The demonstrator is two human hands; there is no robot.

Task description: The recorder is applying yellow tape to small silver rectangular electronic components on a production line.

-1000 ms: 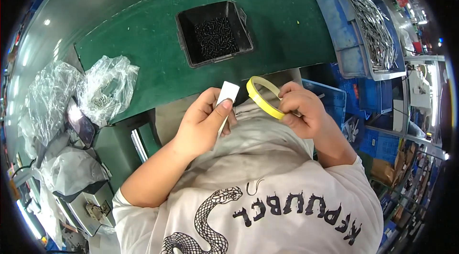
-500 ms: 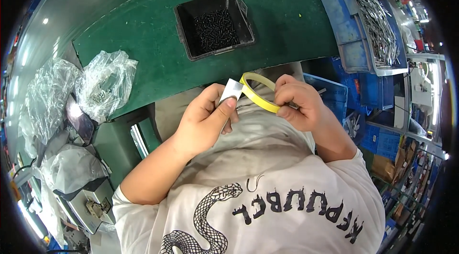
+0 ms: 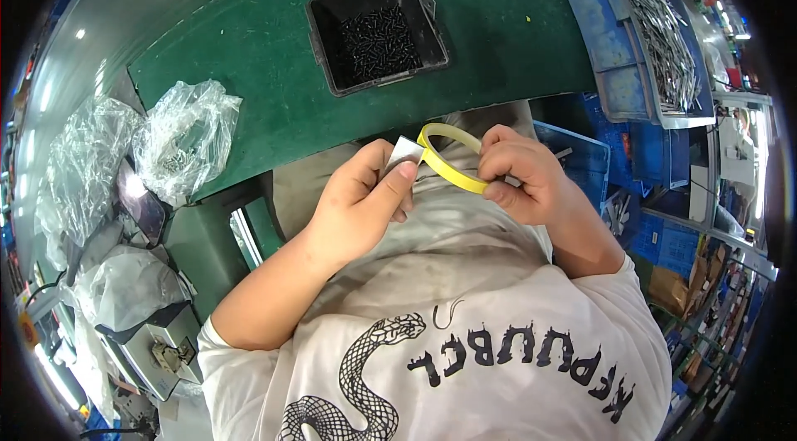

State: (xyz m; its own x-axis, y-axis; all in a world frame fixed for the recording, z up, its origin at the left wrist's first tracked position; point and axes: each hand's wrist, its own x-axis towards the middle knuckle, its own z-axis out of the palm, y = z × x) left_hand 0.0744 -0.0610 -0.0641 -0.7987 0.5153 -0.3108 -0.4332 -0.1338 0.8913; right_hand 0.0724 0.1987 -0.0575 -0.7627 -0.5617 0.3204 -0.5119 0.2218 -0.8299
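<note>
So the yellow tape ring [image 3: 449,158] sits close to the body, just below the green table [image 3: 274,51] edge. Right hand [image 3: 521,178] has its fingers curled around the ring's right side. Left hand [image 3: 359,202] pinches a small white piece [image 3: 403,151] between thumb and fingers, touching the ring. Black bin of screws [image 3: 378,34] sits further back.

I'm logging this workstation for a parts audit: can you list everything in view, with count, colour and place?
Tape roll: one, yellow, in the right hand.
Small flat piece: one, white-grey, pinched in the left hand.
Bin: one, black, holding small dark parts, on the table.
Table: one, green, ahead.
Plastic bags: several, clear, at left.
Tray: one, blue, holding metal parts, at right.
Left hand: one, at centre.
Right hand: one, right of centre.
</note>
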